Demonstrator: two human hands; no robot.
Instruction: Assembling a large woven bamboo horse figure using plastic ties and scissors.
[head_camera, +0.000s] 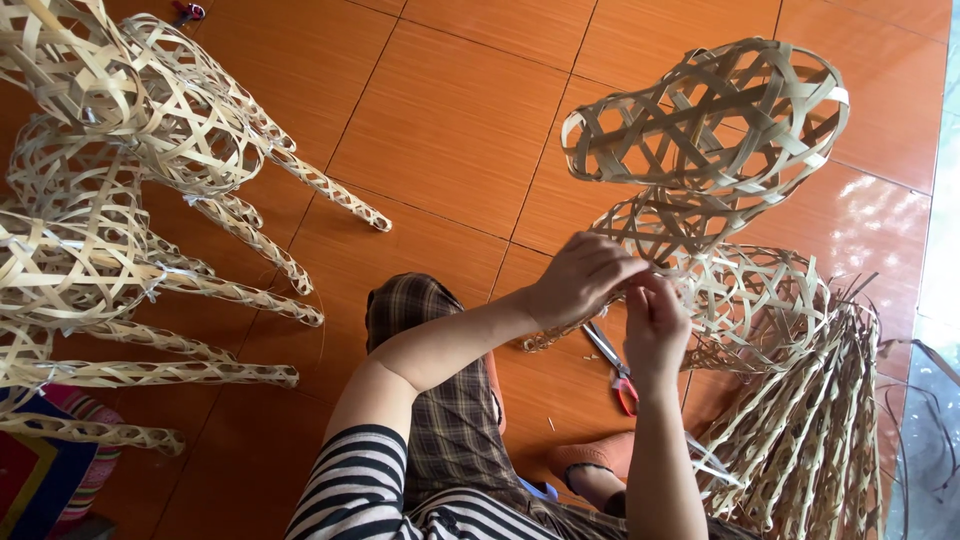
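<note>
Hands meet at the neck of a woven bamboo figure (700, 150) standing on the tiled floor (450, 130): left hand (585, 280) and right hand (655, 325) both pinch strips there. A strip may snap or slip loose if bent too sharply; scissors (612, 365) lie just below.

A home craft workspace for bamboo weaving, set on the floor. Glossy orange floor tiles (450, 130) serve as the work surface. Finished open-weave bamboo figures with long legs (120, 180) pile at one side, loose bamboo strips (810, 440) at the other, and red-handled scissors (615, 370) lie between.
</note>
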